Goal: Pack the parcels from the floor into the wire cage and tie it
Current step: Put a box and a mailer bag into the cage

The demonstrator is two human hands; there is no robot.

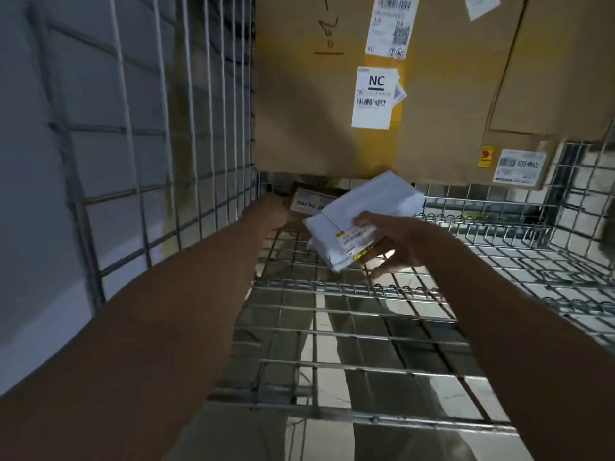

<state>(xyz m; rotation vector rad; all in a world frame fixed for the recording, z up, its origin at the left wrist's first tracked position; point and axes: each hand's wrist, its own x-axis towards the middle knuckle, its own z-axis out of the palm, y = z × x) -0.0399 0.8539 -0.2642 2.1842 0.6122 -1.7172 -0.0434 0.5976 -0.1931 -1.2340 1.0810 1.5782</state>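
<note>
A: Grey wall panels behind galvanised wire cage [159,134]; mesh shelf floor underneath, mostly bare near the camera. Large brown cardboard box with white barcode labels [449,94] standing against the back.

B: Hands?

A: Right hand [396,241] gripping white plastic mailer parcel with yellow-edged label [362,214], thumb on top over the label, fingers curled below. Held clear above the mesh, not resting. Left hand [271,211] reaching deeper, at small brown labelled parcel [309,199] in the back-left corner under the big box. Fingers hidden behind the hand; grip impossible to tell.

B: Key relation?

A: White parcel's long axis running diagonally, near-left to far-right, far end almost touching the big box's lower edge. Brown parcel just beyond and left of it. Left hand nearer the corner; right hand nearer the open mesh.

B: Judgement?

A: Probably stacking stage, early. Likely needs lowering beside the brown parcel, turned to match the back wall.
</note>
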